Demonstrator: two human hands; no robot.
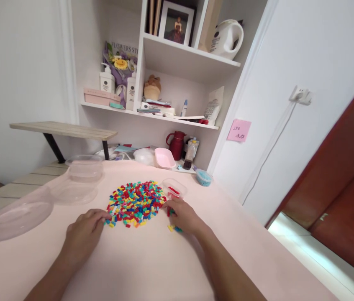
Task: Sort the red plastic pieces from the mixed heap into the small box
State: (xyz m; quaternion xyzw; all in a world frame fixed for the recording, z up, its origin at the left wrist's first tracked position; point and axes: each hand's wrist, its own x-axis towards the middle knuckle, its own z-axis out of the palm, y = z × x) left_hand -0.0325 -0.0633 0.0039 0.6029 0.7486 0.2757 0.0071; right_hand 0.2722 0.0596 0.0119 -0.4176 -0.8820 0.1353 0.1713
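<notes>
A wide pile of small plastic building bricks [137, 202], red, yellow, blue and green, lies spread on the pink table cover. My left hand [85, 230] rests at the pile's left edge, fingers drawn together and fingertips against the nearest bricks. At the right edge is my right hand [181, 213], its fingers bent down at the bricks; anything between the fingertips is hidden. Just beyond it stands a clear plastic container [174, 188] with red bricks inside. A few yellow and blue bricks [174, 228] lie beneath my right hand, apart from the main pile.
Clear plastic containers and lids [75, 193] stand at the left. A tub of light blue pieces [203, 177] is at the back right. Behind the pile are a pink basin [165, 158], a dark red jug [177, 145] and a bottle [190, 154]. A small wooden shelf [64, 128] rises at left.
</notes>
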